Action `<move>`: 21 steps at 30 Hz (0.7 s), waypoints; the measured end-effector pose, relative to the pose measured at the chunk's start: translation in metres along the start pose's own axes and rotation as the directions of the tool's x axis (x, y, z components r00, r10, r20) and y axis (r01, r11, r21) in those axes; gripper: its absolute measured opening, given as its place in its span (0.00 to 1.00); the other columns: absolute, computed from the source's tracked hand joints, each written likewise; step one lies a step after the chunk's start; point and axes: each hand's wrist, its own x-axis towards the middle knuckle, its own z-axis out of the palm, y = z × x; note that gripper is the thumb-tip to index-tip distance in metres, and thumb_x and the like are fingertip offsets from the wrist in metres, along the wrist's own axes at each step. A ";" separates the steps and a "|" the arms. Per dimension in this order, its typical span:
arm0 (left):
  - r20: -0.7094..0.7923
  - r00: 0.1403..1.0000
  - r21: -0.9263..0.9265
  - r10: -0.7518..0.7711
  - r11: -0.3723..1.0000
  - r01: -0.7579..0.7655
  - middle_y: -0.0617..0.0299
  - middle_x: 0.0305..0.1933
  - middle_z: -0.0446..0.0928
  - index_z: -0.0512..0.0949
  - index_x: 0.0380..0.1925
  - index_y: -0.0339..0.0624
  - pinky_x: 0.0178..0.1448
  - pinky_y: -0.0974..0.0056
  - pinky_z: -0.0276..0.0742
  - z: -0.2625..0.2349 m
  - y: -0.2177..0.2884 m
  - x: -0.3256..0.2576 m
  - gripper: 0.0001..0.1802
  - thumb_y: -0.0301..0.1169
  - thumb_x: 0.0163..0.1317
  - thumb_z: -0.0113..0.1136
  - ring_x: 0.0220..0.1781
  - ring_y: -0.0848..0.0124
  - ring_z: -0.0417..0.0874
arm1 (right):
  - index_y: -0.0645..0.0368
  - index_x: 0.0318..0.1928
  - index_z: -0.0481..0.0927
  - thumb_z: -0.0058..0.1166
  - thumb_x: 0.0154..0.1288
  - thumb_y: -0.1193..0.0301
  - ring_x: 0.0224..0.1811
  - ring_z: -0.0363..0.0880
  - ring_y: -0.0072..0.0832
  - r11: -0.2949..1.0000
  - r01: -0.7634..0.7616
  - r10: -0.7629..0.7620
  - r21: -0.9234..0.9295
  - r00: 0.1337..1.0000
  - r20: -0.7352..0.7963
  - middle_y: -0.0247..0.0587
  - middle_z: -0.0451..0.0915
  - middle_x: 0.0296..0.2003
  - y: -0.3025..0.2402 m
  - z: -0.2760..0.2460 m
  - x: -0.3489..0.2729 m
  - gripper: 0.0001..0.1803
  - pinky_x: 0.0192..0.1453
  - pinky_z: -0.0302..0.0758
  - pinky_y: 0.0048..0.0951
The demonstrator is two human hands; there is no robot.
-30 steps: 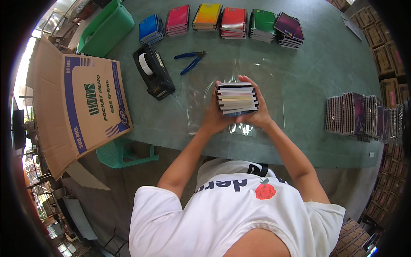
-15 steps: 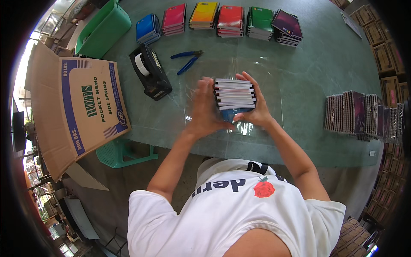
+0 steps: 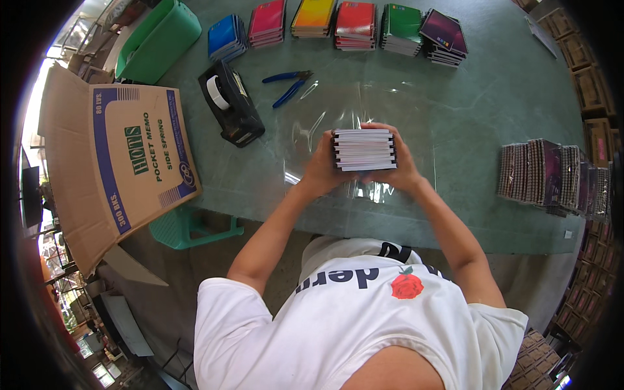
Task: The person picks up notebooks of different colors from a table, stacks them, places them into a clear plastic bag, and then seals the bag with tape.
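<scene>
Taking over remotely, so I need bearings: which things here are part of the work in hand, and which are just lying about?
In hand:
stack of notebooks, held by left hand and right hand
clear plastic sheet underneath

Lying about:
tape dispenser
blue pliers
cardboard box
green bin

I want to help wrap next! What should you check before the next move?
1. Both hands grip the stack: left hand and right hand on its sides: ok.
2. Stack edges even: ok.
3. Clear sheet under the stack: ok.
4. Sheet flat: not ok, it wrinkles near the hands.
5. Tape dispenser close by: ok.
6. Pliers off the sheet: cannot tell.
</scene>
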 end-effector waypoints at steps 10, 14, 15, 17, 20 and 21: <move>0.008 0.978 0.143 0.206 0.968 -0.205 0.49 0.50 0.67 0.57 0.54 0.41 0.55 0.55 0.70 0.011 -0.022 0.003 0.45 0.26 0.36 0.75 0.51 0.51 0.72 | 0.57 0.56 0.57 0.79 0.30 0.65 0.51 0.75 0.35 0.952 -0.125 0.125 -0.279 0.992 -0.019 0.40 0.74 0.48 0.042 0.007 -0.021 0.52 0.56 0.71 0.32; 0.042 0.990 -0.052 0.138 0.989 -0.135 0.51 0.50 0.67 0.58 0.55 0.40 0.56 0.57 0.69 0.020 -0.028 0.003 0.44 0.24 0.37 0.73 0.51 0.52 0.72 | 0.55 0.58 0.56 0.75 0.34 0.72 0.51 0.75 0.38 0.970 -0.115 0.116 -0.216 0.993 -0.009 0.43 0.73 0.48 0.048 -0.001 -0.030 0.50 0.54 0.73 0.34; 0.052 0.984 -0.046 0.172 0.984 -0.169 0.52 0.50 0.67 0.58 0.55 0.41 0.56 0.58 0.69 0.020 -0.029 0.004 0.44 0.24 0.37 0.73 0.51 0.53 0.72 | 0.54 0.59 0.55 0.75 0.34 0.72 0.51 0.75 0.39 0.958 -0.071 0.072 -0.278 0.997 -0.007 0.43 0.73 0.48 0.052 -0.003 -0.034 0.51 0.54 0.73 0.34; 0.065 0.969 -0.030 0.240 0.971 -0.238 0.53 0.51 0.67 0.59 0.55 0.41 0.57 0.58 0.69 0.017 -0.027 0.005 0.43 0.24 0.37 0.72 0.51 0.54 0.71 | 0.54 0.60 0.54 0.75 0.34 0.72 0.50 0.76 0.40 0.919 0.024 -0.020 -0.394 1.000 0.013 0.44 0.74 0.47 0.054 -0.003 -0.036 0.52 0.53 0.74 0.34; 0.086 0.933 0.097 0.350 0.929 -0.357 0.56 0.52 0.69 0.59 0.56 0.41 0.57 0.58 0.70 0.011 -0.020 0.008 0.45 0.25 0.37 0.74 0.53 0.58 0.74 | 0.56 0.60 0.57 0.76 0.35 0.65 0.53 0.75 0.41 0.885 -0.179 0.196 -0.430 0.981 -0.003 0.46 0.75 0.49 0.035 -0.002 -0.035 0.52 0.55 0.72 0.36; 0.118 0.976 -0.035 0.182 0.983 -0.179 0.56 0.52 0.70 0.59 0.57 0.41 0.57 0.59 0.71 0.007 -0.015 0.009 0.45 0.25 0.37 0.74 0.53 0.60 0.74 | 0.56 0.60 0.58 0.76 0.35 0.63 0.53 0.75 0.41 0.873 -0.245 0.263 -0.422 0.965 -0.017 0.46 0.75 0.49 0.020 0.001 -0.029 0.51 0.56 0.72 0.37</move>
